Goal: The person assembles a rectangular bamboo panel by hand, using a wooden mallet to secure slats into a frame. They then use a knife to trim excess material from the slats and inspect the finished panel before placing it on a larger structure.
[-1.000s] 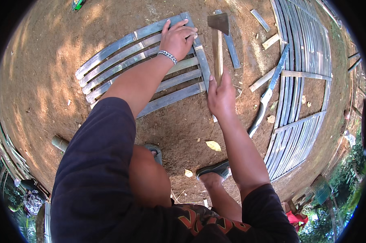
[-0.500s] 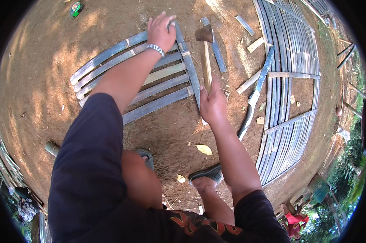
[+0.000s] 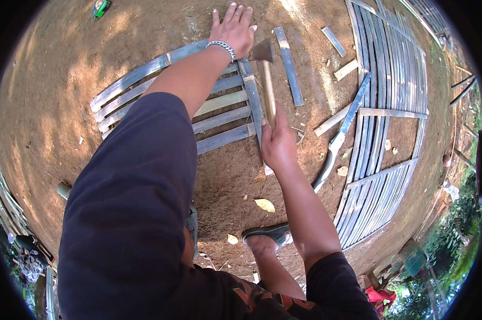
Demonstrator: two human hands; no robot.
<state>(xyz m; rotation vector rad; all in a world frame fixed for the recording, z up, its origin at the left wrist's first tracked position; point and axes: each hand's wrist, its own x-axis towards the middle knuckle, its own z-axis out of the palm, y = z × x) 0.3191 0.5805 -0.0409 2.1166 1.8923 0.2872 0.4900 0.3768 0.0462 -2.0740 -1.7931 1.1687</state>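
My right hand is closed around the wooden handle of a hatchet; its dark metal head points away from me, close to the corner of a small slatted panel. The panel, made of grey split bamboo strips across an end strip, lies on the ground. At its far right corner my left hand reaches out with fingers spread, palm down, a chain bracelet on the wrist. Nothing shows in that hand, and its palm side is hidden. My left arm covers part of the panel.
Right of the hatchet lie a loose strip, short offcuts and a handsaw. A larger slatted bamboo panel stretches along the right. A green tape measure rests at the far left. My sandalled foot is near a yellow leaf.
My left hand has moved farther out and to the right, with its fingers spreading. The hatchet, still in my right hand, has come slightly nearer to me. The view has shifted a little.
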